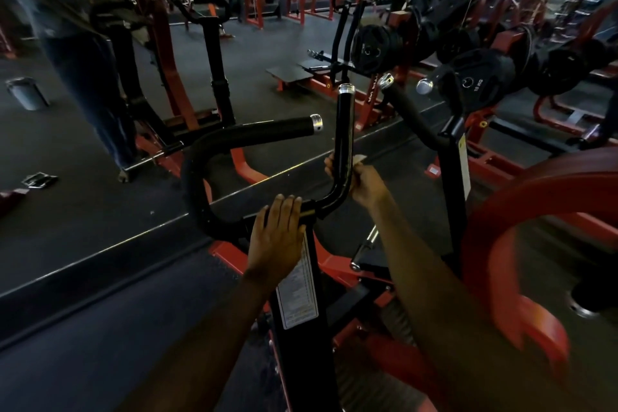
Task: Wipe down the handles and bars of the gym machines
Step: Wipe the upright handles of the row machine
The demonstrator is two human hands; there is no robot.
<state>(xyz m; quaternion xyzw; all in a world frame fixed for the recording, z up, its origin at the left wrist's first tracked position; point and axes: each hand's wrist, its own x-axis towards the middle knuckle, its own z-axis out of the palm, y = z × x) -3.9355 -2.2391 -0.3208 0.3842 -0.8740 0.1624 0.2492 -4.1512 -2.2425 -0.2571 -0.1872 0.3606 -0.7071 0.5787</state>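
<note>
A black machine handle bar [344,140] rises upright in the middle of the view, ending in a chrome cap. My right hand [363,182] grips its lower part, with a small pale cloth [359,159] pressed against the bar; most of the cloth is hidden by the fingers. My left hand [276,239] rests over the black crossbar below the bend, fingers curled over its top. A second black handle [267,132] curves out to the left with its own chrome cap.
A black upright post with a white label [299,291] stands under my left hand. A red curved frame [521,211] fills the right side. Weight plates [481,77] hang behind. A person [83,53] stands at the left, and a grey bin [26,94] sits on the dark floor.
</note>
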